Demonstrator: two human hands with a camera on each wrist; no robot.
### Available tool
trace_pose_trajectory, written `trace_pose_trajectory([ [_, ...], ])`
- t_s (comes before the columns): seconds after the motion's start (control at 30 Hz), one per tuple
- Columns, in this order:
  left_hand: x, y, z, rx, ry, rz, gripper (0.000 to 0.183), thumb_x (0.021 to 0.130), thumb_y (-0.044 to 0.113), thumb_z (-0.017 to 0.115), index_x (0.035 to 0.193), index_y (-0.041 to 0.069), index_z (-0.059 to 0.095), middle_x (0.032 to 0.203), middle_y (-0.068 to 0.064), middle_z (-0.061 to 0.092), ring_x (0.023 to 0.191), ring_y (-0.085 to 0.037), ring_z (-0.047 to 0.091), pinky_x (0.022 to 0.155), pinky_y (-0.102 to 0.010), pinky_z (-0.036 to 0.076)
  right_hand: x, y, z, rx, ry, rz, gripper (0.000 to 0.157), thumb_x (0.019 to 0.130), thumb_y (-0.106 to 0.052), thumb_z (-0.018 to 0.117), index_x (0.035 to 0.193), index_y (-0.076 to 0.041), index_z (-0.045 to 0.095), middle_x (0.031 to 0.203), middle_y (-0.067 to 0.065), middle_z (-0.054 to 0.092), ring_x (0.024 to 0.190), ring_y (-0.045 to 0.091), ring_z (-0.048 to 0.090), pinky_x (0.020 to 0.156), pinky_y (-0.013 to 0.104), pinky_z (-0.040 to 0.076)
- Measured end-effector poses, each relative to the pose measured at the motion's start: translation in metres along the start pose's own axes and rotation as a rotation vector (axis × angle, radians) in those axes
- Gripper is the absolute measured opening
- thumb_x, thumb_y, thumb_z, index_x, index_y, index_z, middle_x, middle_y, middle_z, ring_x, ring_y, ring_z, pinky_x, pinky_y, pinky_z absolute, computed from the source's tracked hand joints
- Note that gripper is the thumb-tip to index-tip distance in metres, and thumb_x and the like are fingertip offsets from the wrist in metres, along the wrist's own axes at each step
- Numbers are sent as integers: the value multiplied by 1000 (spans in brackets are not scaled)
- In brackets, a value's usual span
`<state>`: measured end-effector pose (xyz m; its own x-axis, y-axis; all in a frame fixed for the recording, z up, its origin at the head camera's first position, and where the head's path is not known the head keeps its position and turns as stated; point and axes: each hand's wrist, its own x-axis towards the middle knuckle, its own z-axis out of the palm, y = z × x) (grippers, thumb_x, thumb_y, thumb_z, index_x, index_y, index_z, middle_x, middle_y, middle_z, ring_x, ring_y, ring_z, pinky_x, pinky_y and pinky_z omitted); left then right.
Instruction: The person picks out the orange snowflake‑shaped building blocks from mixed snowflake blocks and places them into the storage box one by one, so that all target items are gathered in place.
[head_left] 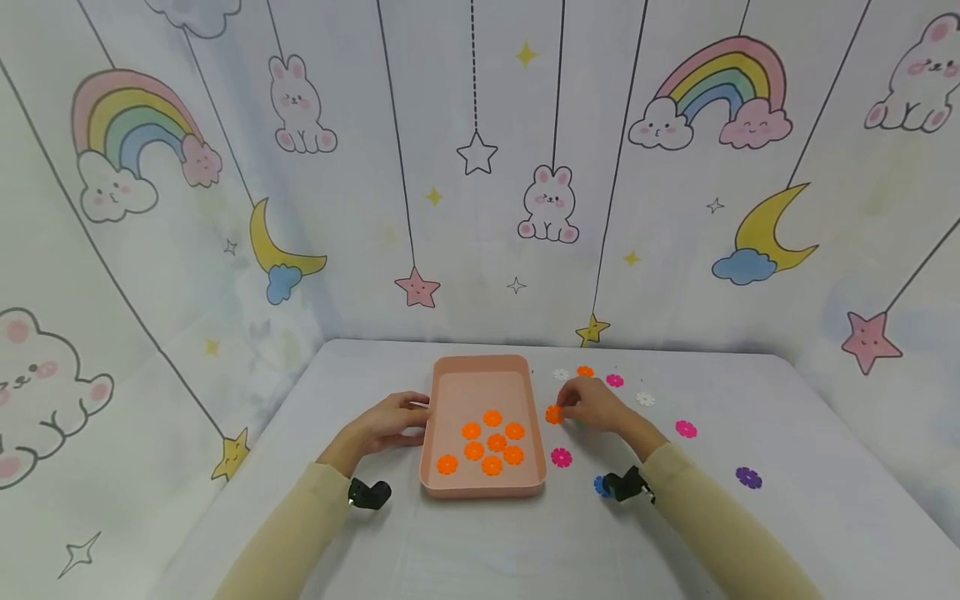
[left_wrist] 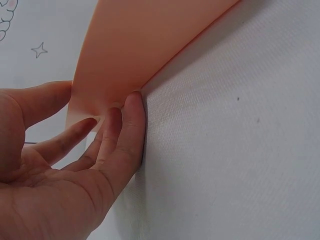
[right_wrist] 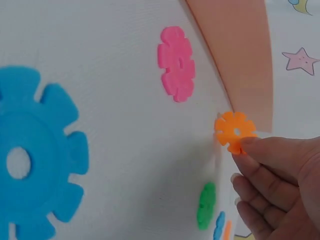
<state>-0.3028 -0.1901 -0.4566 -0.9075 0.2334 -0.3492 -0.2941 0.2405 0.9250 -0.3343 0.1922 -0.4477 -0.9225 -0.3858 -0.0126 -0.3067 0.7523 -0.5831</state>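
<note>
My right hand (head_left: 596, 406) pinches an orange plastic snowflake disc (right_wrist: 235, 131) between thumb and forefinger, beside the right wall of a pink tray (head_left: 480, 373). In the right wrist view the disc is tilted up, showing its notched rim and centre hole. My left hand (left_wrist: 75, 165) rests against the tray's left wall, thumb near the rim and fingertips low on the side by the cloth. Several orange discs (head_left: 497, 442) lie flat in the tray's nearer half.
Right of the tray lie a pink disc (head_left: 561, 457), a blue disc (right_wrist: 45, 150) under the right wrist, a green disc (right_wrist: 206, 206) and a purple disc (head_left: 748, 477). White discs (head_left: 645, 399) and other pink ones are farther back. A patterned cloth (head_left: 480, 250) hangs behind the table.
</note>
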Motion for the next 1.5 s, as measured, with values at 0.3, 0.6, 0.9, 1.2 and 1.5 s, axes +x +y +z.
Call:
trace_pose_trajectory([
  [0.3, -1, 0, 0, 0, -12, 3, 50, 104, 15, 59, 148, -2, 43, 132, -21, 61, 113, -28, 63, 95, -46, 58, 6, -16, -16, 49, 6, -71, 6, 94, -9, 72, 99, -5, 74, 91, 1, 70, 84, 18, 62, 82, 37, 58],
  [0.6, 0, 0, -1, 3, -15, 3, 50, 104, 15, 59, 148, -3, 42, 133, -22, 60, 115, -31, 62, 94, -45, 58, 26, -73, -11, 177, -58, -94, 6, 92, -10, 75, 95, -5, 74, 90, 3, 73, 84, 18, 66, 81, 35, 58],
  [0.9, -1, 1, -1, -10, -18, 0, 50, 103, 14, 60, 148, -3, 43, 135, -23, 58, 112, -29, 63, 95, -46, 58, 56, -102, 19, 137, -102, -88, 4, 88, -4, 75, 91, -3, 75, 88, 2, 72, 82, 17, 63, 77, 31, 56],
  [1.2, -3, 3, 0, -21, -28, 5, 50, 104, 13, 58, 149, -4, 41, 134, -23, 59, 115, -29, 62, 96, -46, 57, 75, -117, 42, -31, -152, -59, 4, 90, -5, 73, 90, -5, 77, 91, 1, 70, 81, 17, 61, 74, 29, 56],
  [1.5, -2, 3, 0, -26, -24, 1, 51, 104, 12, 58, 149, -4, 41, 134, -22, 59, 115, -29, 62, 97, -46, 57, 74, -123, 55, 56, -148, 63, 11, 88, 6, 67, 88, -3, 73, 92, 4, 67, 83, 21, 57, 71, 30, 54],
])
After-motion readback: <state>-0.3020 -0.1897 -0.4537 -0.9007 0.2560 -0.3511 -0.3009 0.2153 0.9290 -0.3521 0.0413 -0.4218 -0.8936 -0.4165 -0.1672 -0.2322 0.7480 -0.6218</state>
